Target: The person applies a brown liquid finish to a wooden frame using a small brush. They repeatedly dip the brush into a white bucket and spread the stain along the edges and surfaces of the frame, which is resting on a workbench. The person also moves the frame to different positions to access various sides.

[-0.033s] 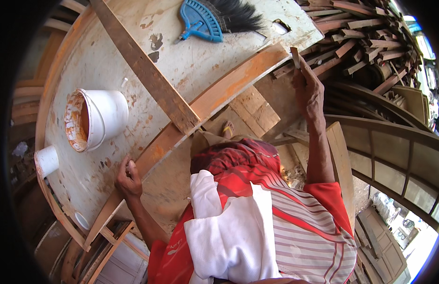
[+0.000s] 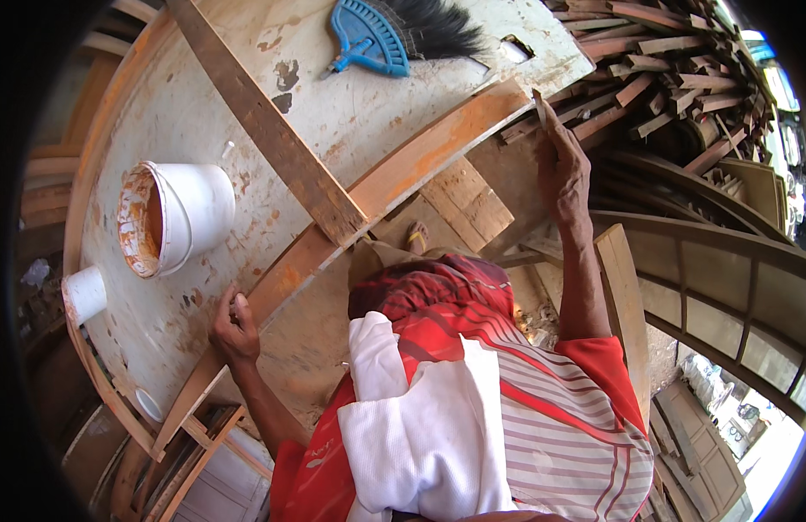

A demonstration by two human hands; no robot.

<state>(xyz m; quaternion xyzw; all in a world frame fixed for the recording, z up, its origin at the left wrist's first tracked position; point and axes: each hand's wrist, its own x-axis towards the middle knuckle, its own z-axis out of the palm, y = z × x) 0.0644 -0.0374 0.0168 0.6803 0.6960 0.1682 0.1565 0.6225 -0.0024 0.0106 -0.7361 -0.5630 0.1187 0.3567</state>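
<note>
Toward the upper right of the frame, holding a thin flat strip (image 2: 539,108) in the closed fingers of the right hand (image 2: 564,165), just beside the upper end of an orange-stained plank (image 2: 420,165). At the left, below mid-height, touching the same plank lower down with the left hand (image 2: 235,329), fingers curled inward; impossible to tell whether gripping or only resting. Keeping the plank on a diagonal between both hands, through the middle of the frame, along the edge of a pale, stained tabletop (image 2: 159,113). Crossing onto it from the upper left, by way of a dark board (image 2: 268,122). Facing, at left, a white bucket (image 2: 203,213) smeared orange-brown inside; at top centre, a blue brush (image 2: 373,43) with black bristles. Wearing, at bottom centre, a white cloth (image 2: 429,426) over a red striped shirt (image 2: 559,418).
</note>
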